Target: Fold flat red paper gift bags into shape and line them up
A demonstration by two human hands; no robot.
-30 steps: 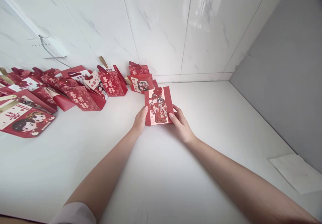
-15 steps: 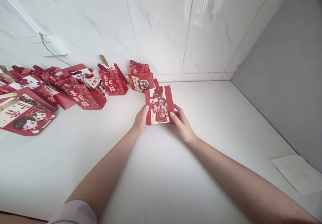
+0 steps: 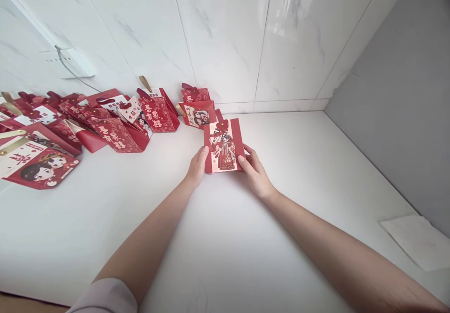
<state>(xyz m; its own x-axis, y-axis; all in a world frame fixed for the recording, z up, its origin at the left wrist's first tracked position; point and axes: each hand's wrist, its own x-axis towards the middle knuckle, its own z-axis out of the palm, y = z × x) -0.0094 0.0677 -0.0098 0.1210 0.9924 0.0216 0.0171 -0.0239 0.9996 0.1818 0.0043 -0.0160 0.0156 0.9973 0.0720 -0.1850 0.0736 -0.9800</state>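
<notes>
A red gift box (image 3: 224, 145) with a cartoon couple printed on its front lies on the white countertop (image 3: 225, 238) near the back wall. My left hand (image 3: 197, 167) grips its lower left edge, thumb on top. My right hand (image 3: 255, 171) grips its lower right edge, fingers curled along the side. Both arms reach forward from the bottom of the view.
Several more red gift boxes (image 3: 116, 135) stand and lie in a row along the back wall to the left, the largest (image 3: 37, 165) at the far left. A white sheet (image 3: 418, 240) lies at the right by the grey side wall (image 3: 397, 107). A wall socket (image 3: 75, 64) with a cable sits at upper left.
Both hands and the box between them have stayed put; only the view has shifted slightly.
</notes>
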